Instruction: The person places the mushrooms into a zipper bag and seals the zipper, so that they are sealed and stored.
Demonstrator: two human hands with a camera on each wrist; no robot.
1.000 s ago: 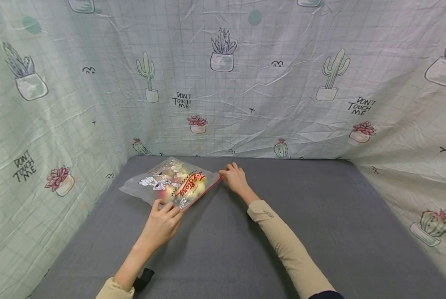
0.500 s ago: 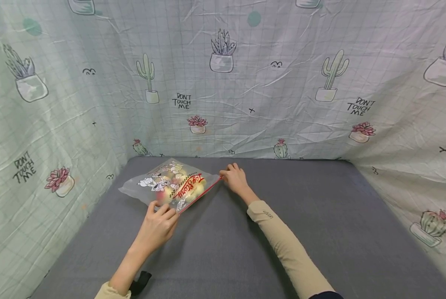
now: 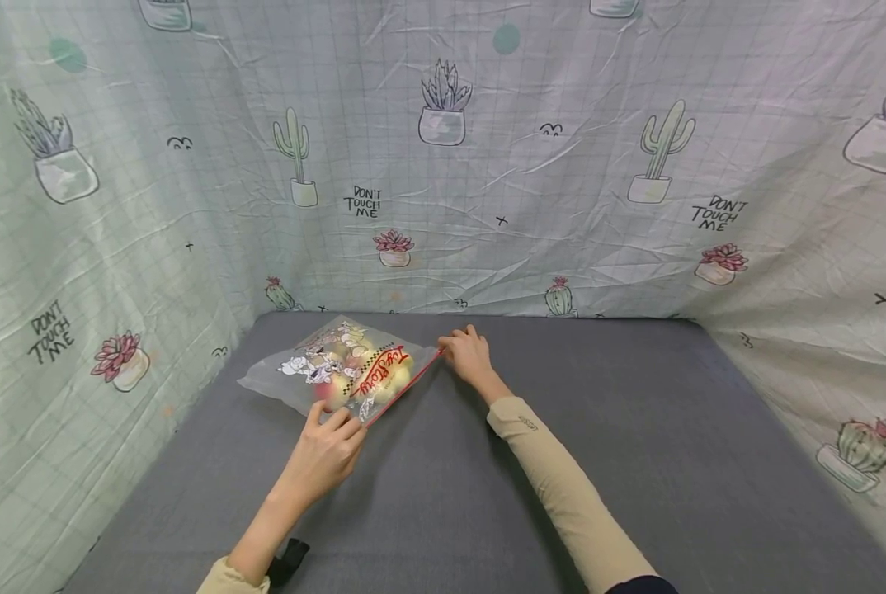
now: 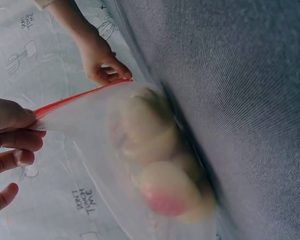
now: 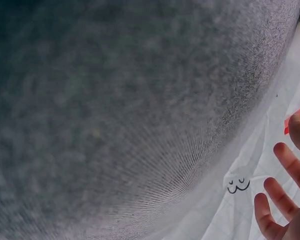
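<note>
Clear printed bag [image 3: 346, 371] of pale round fruit lying on the grey mat [image 3: 636, 462], far-left part. Left hand [image 3: 324, 450] pinching the near end of its red zip strip [image 3: 402, 388]. Right hand [image 3: 467, 356] pinching the far end, spare fingers spread. Cactus-print cloth [image 3: 487, 165] all around.

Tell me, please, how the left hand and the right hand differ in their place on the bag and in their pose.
The left hand pinches the near end of the red strip of the bag; the right hand pinches the far end. The left hand is closer to the person, the right hand closer to the curtain. The left forearm is bare; the right wears a beige sleeve. Both hold the same strip.
</note>
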